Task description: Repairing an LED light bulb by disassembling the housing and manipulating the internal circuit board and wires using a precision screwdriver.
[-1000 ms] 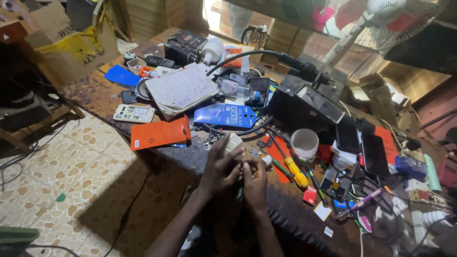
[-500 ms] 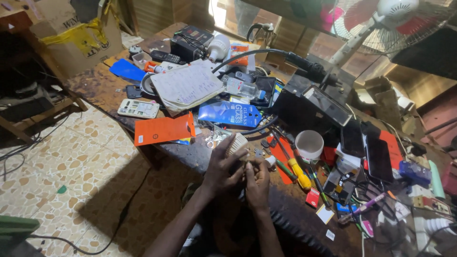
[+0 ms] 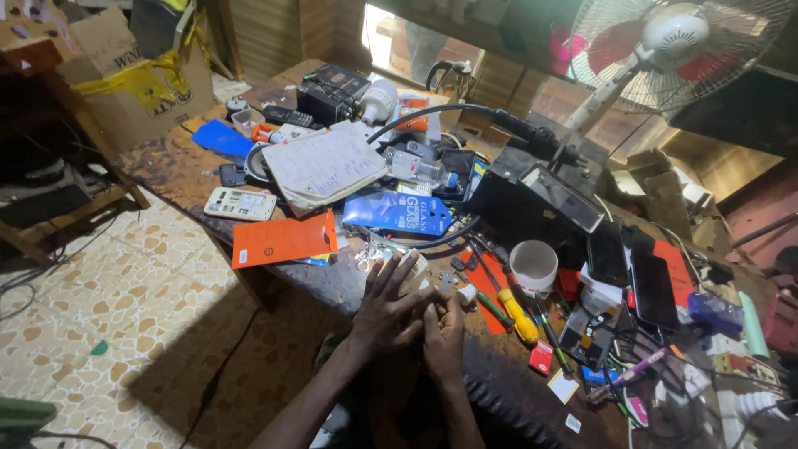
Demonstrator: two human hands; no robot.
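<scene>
cup (image 3: 533, 264) right of hands, notebook (image 3: 326, 166) behind packet (image 3: 283, 239)

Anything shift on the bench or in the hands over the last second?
Nothing visibly taken up or let go. Both hands, left and right, stay pressed together over a small part at the bench edge; only the camera drifted. Orange packet, white cup and yellow screwdriver lie as before.

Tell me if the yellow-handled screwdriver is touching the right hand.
Apart. The head view shows the yellow-handled screwdriver lying on the workbench with a strip of dark benchtop between it and the right hand.
</scene>
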